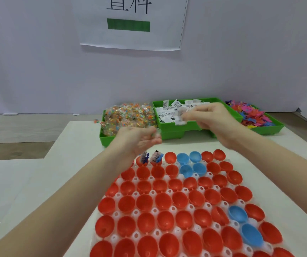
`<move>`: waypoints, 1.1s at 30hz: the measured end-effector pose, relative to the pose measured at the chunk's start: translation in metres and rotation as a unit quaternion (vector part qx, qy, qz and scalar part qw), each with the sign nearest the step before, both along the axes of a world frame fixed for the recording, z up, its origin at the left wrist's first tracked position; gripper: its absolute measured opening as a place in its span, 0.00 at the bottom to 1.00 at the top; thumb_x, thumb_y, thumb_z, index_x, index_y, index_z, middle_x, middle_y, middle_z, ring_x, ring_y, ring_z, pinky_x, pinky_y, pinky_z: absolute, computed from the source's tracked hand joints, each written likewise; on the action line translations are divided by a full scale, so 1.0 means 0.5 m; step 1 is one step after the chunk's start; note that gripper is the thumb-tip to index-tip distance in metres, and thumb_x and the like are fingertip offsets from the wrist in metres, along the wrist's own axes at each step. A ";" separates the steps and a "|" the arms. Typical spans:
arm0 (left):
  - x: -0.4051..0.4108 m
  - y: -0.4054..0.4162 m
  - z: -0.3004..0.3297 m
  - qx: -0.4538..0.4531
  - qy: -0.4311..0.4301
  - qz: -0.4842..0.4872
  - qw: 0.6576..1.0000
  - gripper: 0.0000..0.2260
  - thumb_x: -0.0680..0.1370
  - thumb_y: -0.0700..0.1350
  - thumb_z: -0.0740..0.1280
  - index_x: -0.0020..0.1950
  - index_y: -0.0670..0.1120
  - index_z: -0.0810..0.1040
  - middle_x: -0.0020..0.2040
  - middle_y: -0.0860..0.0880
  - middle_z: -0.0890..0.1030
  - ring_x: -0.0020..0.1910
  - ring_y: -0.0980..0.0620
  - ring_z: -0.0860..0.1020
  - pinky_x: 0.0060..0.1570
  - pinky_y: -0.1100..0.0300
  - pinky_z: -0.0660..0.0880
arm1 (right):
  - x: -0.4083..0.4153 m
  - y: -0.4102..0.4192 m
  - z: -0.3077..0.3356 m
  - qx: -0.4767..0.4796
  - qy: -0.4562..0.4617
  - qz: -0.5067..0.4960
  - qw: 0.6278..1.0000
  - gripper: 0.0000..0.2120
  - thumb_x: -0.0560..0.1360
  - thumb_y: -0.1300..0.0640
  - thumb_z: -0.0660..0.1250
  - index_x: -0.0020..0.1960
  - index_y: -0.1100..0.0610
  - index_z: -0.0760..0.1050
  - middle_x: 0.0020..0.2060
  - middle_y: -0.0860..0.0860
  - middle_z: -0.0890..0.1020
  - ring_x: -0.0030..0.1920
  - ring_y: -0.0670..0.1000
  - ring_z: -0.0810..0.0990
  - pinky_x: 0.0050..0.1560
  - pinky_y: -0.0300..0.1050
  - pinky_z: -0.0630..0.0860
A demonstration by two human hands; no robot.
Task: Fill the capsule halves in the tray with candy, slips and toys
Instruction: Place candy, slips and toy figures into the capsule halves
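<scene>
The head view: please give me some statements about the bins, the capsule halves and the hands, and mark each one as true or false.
1. The middle green bin holds paper slips. True.
2. Every capsule half in the white tray is red. False: a few are blue.
3. The right hand is over the slip bin, with slips at its fingers. True.
4. Most capsule halves are already filled. False: only two at the far left corner show contents.
5. The candy bags are in the rightmost bin. False: they are in the leftmost; toys are rightmost.
</scene>
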State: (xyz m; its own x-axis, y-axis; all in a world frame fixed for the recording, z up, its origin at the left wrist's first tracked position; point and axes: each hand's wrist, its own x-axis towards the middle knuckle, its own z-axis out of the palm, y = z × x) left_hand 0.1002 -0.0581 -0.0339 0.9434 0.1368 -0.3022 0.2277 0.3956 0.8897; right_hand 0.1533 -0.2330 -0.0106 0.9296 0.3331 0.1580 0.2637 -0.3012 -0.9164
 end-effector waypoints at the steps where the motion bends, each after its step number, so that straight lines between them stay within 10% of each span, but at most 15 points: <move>1: -0.017 -0.015 0.006 -0.015 0.003 -0.014 1.000 0.04 0.76 0.33 0.64 0.44 0.32 0.76 0.30 0.42 0.82 0.29 0.51 0.82 0.29 0.67 0.78 | -0.026 0.004 -0.001 0.007 0.007 0.025 1.000 0.04 0.70 0.61 0.69 0.36 0.57 0.79 0.20 0.39 0.74 0.24 0.34 0.70 0.34 0.35 0.61; 8: -0.133 -0.064 0.012 0.005 -0.067 -0.069 0.995 0.14 0.75 0.50 0.64 0.48 0.39 0.80 0.41 0.43 0.85 0.41 0.50 0.84 0.42 0.66 0.79 | -0.138 0.003 -0.013 0.053 -0.009 0.022 0.998 0.04 0.67 0.62 0.73 0.34 0.57 0.81 0.25 0.46 0.78 0.29 0.40 0.75 0.33 0.28 0.70; 13: -0.157 -0.070 0.005 0.097 -0.127 -0.042 0.986 0.05 0.75 0.36 0.66 0.46 0.38 0.82 0.41 0.42 0.84 0.42 0.52 0.83 0.48 0.65 0.78 | -0.173 0.002 -0.014 0.030 -0.040 0.001 0.999 0.03 0.67 0.58 0.73 0.37 0.52 0.81 0.23 0.48 0.70 0.28 0.46 0.66 0.35 0.38 0.68; 19: -0.163 -0.058 0.013 0.093 -0.104 -0.044 0.989 0.04 0.73 0.36 0.69 0.39 0.40 0.83 0.37 0.43 0.84 0.41 0.51 0.84 0.47 0.65 0.78 | -0.176 -0.018 0.005 0.259 0.185 0.071 0.945 0.12 0.75 0.60 0.57 0.54 0.62 0.76 0.31 0.48 0.71 0.29 0.44 0.68 0.31 0.35 0.72; 24: -0.161 -0.060 0.015 0.087 -0.094 -0.054 0.990 0.04 0.71 0.36 0.70 0.44 0.36 0.81 0.39 0.41 0.84 0.40 0.51 0.84 0.47 0.65 0.78 | -0.181 -0.028 0.014 0.247 0.144 0.103 0.953 0.10 0.75 0.61 0.57 0.46 0.60 0.77 0.36 0.50 0.83 0.39 0.45 0.82 0.42 0.35 0.78; 28: -0.161 -0.062 0.021 0.085 -0.097 -0.066 0.989 0.02 0.71 0.35 0.71 0.39 0.38 0.83 0.39 0.40 0.84 0.39 0.50 0.84 0.44 0.67 0.79 | -0.188 -0.028 0.024 0.194 0.105 0.125 0.967 0.13 0.69 0.53 0.59 0.43 0.52 0.82 0.51 0.45 0.83 0.56 0.39 0.78 0.60 0.46 0.68; 33: -0.168 -0.068 0.030 0.098 -0.140 -0.114 0.979 0.03 0.71 0.37 0.71 0.39 0.42 0.84 0.39 0.44 0.85 0.40 0.51 0.84 0.42 0.67 0.78 | -0.196 -0.016 0.017 0.172 0.167 0.166 0.957 0.16 0.68 0.49 0.60 0.50 0.50 0.82 0.53 0.45 0.82 0.58 0.42 0.78 0.61 0.52 0.72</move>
